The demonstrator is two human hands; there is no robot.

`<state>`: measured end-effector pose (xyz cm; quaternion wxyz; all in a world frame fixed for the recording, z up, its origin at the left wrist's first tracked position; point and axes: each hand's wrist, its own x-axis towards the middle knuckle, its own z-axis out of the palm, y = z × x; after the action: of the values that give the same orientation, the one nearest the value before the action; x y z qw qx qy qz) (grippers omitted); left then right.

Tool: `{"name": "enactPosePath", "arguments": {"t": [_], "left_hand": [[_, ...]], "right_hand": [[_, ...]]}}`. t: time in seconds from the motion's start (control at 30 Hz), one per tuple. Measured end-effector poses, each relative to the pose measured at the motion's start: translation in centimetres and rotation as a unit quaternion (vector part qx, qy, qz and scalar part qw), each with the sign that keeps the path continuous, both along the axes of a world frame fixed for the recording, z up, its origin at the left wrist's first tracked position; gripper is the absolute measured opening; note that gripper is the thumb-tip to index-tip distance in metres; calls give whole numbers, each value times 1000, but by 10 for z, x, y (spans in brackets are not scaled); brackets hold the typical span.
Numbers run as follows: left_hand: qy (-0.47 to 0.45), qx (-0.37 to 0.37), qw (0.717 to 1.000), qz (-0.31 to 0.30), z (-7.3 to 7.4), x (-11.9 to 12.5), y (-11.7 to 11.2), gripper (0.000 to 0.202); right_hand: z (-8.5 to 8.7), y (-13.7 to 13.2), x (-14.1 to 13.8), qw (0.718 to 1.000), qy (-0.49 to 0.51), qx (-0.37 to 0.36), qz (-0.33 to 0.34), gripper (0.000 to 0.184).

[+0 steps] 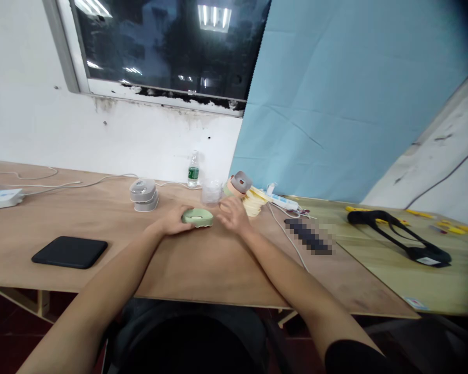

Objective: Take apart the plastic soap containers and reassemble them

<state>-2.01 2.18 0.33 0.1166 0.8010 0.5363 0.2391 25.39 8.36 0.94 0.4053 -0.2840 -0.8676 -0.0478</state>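
Observation:
My left hand point(174, 220) grips the left end of a pale green oval container point(197, 218) on the table, fingers behind and thumb in front. Some small dark marks show inside the container, too small to name. To its right, my right hand point(234, 214) is raised a little, fingers apart and slightly bent, with nothing seen in it. Just beyond that hand are clear plastic cups point(211, 191) and a pile of peach and yellow pieces with a grey square piece point(241, 182) on top. A stack of grey lidded containers point(144, 195) stands to the left.
A black tablet-like slab point(70, 252) lies at the front left. A water bottle point(193, 170) stands by the wall. Power strips point(284, 201) and white cables run along the back. On the right are a blurred-out dark object point(309, 236) and a black strap headset point(405, 236).

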Motion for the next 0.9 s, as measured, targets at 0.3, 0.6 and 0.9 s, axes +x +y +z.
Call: {"name": "enactPosePath", "arguments": {"t": [0.3, 0.6, 0.9], "left_hand": [[-55, 93, 993, -45, 4, 5, -6, 83], [-59, 75, 995, -29, 7, 8, -9, 89], [-49, 69, 996, -39, 2, 8, -7, 86]], "right_hand": [[-15, -23, -26, 985, -97, -109, 91, 53], [-30, -10, -19, 978, -53, -176, 97, 44], [-31, -5, -16, 970, 17, -225, 88, 45]]}}
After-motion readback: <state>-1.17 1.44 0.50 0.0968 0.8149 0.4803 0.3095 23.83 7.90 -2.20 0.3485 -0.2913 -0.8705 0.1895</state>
